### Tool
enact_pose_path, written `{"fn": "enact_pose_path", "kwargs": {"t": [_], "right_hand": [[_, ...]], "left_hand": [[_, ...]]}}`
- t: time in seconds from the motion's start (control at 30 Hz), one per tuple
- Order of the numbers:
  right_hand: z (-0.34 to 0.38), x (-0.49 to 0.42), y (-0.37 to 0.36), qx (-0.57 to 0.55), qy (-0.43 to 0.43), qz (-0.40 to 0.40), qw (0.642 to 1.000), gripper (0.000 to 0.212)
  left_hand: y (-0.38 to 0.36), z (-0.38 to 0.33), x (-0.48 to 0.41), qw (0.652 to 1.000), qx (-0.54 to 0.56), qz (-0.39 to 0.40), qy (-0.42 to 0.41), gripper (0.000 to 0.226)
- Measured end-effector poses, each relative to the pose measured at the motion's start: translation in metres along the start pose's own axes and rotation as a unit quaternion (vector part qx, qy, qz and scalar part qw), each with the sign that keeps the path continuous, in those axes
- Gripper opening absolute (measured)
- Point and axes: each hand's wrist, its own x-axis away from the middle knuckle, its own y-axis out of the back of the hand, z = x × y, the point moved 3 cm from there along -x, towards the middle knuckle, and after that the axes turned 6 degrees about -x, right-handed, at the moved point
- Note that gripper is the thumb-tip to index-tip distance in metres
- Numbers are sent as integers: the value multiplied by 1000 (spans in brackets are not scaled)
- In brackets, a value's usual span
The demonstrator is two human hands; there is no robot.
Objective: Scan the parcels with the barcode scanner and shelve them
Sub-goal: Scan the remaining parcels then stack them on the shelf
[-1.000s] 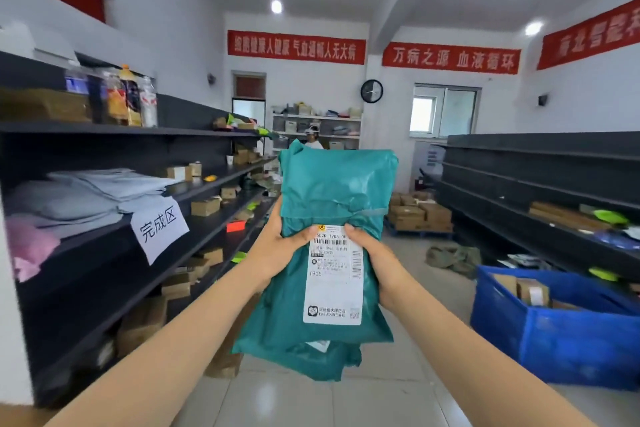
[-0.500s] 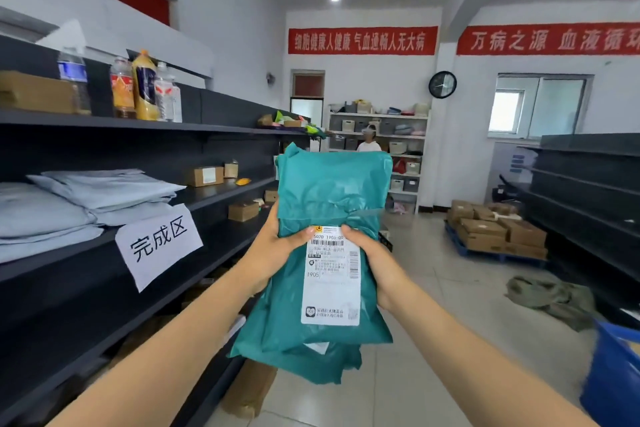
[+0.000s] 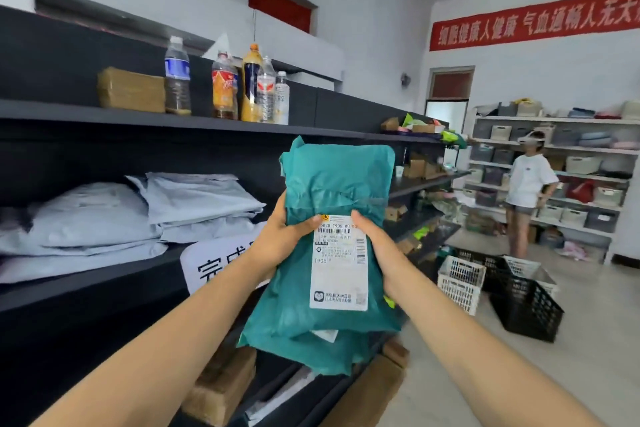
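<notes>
I hold a teal plastic parcel [image 3: 332, 191] upright in front of me, its white shipping label [image 3: 339, 267] facing the camera. My left hand [image 3: 280, 236] grips its left edge and my right hand [image 3: 377, 246] grips its right edge, both thumbs resting near the label's top. A second teal bag [image 3: 329, 354] hangs behind and below it. The dark shelf unit [image 3: 104, 281] stands just to the left, with grey mailer bags [image 3: 194, 198] stacked on its middle level. No barcode scanner is in view.
A white sign [image 3: 207, 263] hangs on the shelf edge behind my left forearm. Bottles [image 3: 252, 87] and a brown package [image 3: 131, 90] stand on the top shelf. Cardboard boxes [image 3: 221, 388] sit low down. White and black crates [image 3: 498, 284] rest on the floor at right, a person [image 3: 526, 191] beyond.
My view has swung left and closer to the dark shelf unit. The parcel stays gripped in both hands the same way. The blue bin has left the view; crates and a person now show.
</notes>
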Motion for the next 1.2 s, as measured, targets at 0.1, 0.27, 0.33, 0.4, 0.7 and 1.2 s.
{"fn": "enact_pose_path", "kwargs": {"t": [0.1,0.27,0.33,0.4,0.7,1.2], "right_hand": [[-7,-77,-11,-5,-13,19,1000,35],[-4,-193,-22,7,-27,60,998,19],[-2,-239,-23,11,-37,72,997,24],[-4,-285,-24,22,-54,92,994,26],[-40,-493,-51,84,-147,190,967,16],[-109,-623,-110,274,-80,218,933,55]], "left_hand": [[30,31,-63,999,9,-46,18,54],[76,70,-171,990,31,-127,55,56],[88,81,-211,987,31,-144,68,52],[96,96,-247,984,17,-158,81,53],[164,157,-388,933,-54,-314,166,47],[218,188,-451,814,-376,-326,299,29]]}}
